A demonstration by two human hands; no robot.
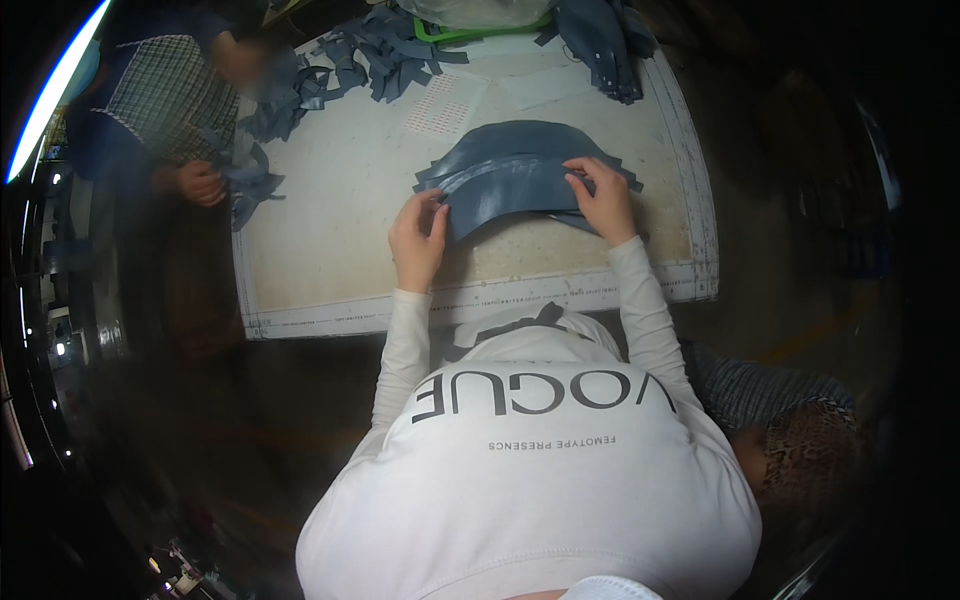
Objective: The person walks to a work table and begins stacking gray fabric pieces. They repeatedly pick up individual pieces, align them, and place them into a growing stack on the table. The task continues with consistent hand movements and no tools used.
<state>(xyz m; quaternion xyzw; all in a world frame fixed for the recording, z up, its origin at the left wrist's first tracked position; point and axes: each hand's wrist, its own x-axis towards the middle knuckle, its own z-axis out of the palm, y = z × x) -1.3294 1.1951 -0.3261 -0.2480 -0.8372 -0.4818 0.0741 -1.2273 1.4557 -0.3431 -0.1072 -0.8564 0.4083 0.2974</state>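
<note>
A curved blue-grey piece of sheet material (515, 188), leather-like and slightly shiny, spans the space between my hands in a shallow arch. My left hand (418, 238) pinches its left end between thumb and fingers. At its upper right edge, my right hand (605, 203) grips it the same way, thumb below the fingers. Under and behind this piece, more curved blue-grey pieces (535, 136) lie overlapping on the white table (340, 240), their ends fanned out at both sides. How many layers are in my grip cannot be made out.
Loose blue-grey strips (395, 55) are heaped along the far left. A green tray (485, 34) with clear plastic stands at the far edge, beside more dark blue-grey pieces (597, 50). A marked paper sheet (440, 103) lies behind my work. At left, a person in a checked apron (165, 90) handles strips.
</note>
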